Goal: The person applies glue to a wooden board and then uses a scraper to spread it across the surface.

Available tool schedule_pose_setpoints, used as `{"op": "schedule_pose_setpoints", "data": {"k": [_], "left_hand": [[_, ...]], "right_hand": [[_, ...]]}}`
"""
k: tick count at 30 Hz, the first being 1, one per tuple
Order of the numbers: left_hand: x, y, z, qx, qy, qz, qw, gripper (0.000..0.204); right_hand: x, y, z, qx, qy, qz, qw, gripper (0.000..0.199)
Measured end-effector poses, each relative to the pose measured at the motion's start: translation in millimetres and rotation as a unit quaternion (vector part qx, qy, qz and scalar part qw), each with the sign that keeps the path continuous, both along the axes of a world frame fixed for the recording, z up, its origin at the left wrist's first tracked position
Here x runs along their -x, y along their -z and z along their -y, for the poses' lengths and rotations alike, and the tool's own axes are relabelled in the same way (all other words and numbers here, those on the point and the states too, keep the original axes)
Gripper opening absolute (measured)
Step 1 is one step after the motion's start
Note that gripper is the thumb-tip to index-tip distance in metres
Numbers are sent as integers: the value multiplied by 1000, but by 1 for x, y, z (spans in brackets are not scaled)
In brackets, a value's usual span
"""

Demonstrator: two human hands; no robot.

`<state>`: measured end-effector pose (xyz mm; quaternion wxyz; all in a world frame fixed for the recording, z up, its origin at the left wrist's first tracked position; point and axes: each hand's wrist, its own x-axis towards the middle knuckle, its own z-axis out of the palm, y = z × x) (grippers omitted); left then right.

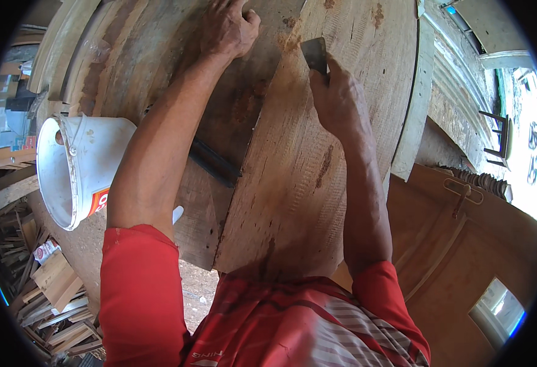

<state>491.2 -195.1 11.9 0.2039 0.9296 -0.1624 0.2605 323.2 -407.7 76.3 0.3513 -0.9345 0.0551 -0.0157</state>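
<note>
My right hand [338,98] is closed around a putty knife [315,55] with a wide dark blade. The blade lies close to a brown filler smear [290,43] along the joint between two wooden boards. Beneath it is the lighter wooden panel [293,177], marked with small cracks and brown patches. Farther left, my left hand [230,30] is over the darker board [268,24], thumb apart from the fingers. The upper picture edge cuts off its fingertips, and nothing shows in its grasp.
A white plastic bucket [106,144] lies tipped at the left, near my left forearm. A dark flat bar [213,162] rests on the dark board. Scrap wood [60,324] is heaped at lower left. A brown panel [439,263] stands at right.
</note>
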Motion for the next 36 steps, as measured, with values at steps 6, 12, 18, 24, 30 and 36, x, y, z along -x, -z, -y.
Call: {"op": "schedule_pose_setpoints", "data": {"k": [6,12,18,24,30,36], "left_hand": [[-2,-2,-2,-6,2,-12,1000,45],[-1,-7,1,-6,1,-17,1000,45],[-1,0,-2,-5,-1,2,1000,44],[-3,0,0,4,7,3,1000,43],[-8,2,-4,10,17,25,999,42],[-4,1,2,7,-1,-4,1000,43]], "right_hand": [[-4,-15,-21,-35,8,-60,998,30],[10,-16,-19,-17,26,-31,999,33],[3,-12,-27,-7,-4,-27,1000,34],[5,-8,-19,-9,10,28,1000,33],[-4,-19,-23,0,7,3,1000,35],[-8,0,-22,34,-8,23,999,26]]}}
